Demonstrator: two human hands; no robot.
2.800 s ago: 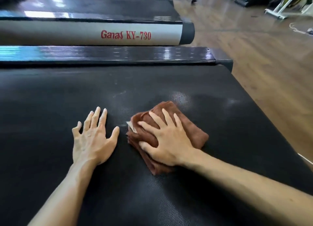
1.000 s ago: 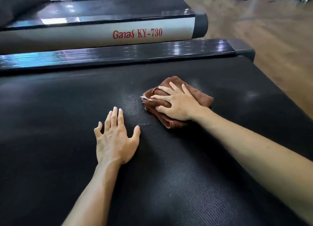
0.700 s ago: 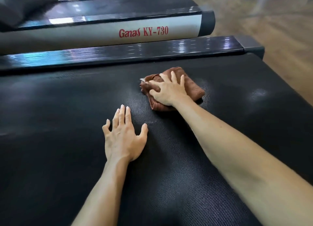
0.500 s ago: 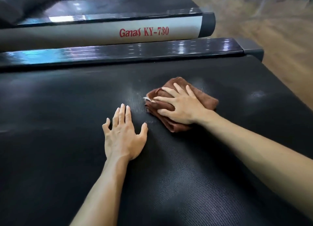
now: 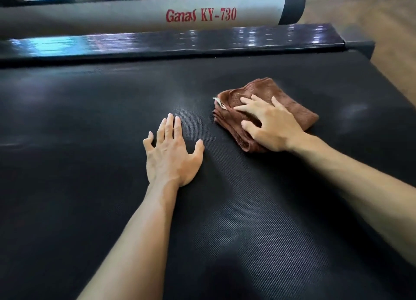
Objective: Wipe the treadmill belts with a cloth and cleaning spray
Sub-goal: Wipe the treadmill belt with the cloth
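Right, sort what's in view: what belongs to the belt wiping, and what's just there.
Part of the job:
brown cloth, folded
treadmill belt
right hand, pressing the cloth
left hand, flat on the belt

Just there:
neighbouring treadmill marked Ganas KY-730
glossy side rail
wooden floor

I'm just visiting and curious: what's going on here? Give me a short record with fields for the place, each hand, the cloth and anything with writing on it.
place: black treadmill belt, wooden floor beyond
left hand: flat on the belt, fingers straight, holding nothing
right hand: pressing down on the cloth, fingers spread
cloth: brown, folded, lying on the belt
writing: "Ganas KY-730" in red on the neighbouring treadmill's silver side rail
spray bottle: not in view
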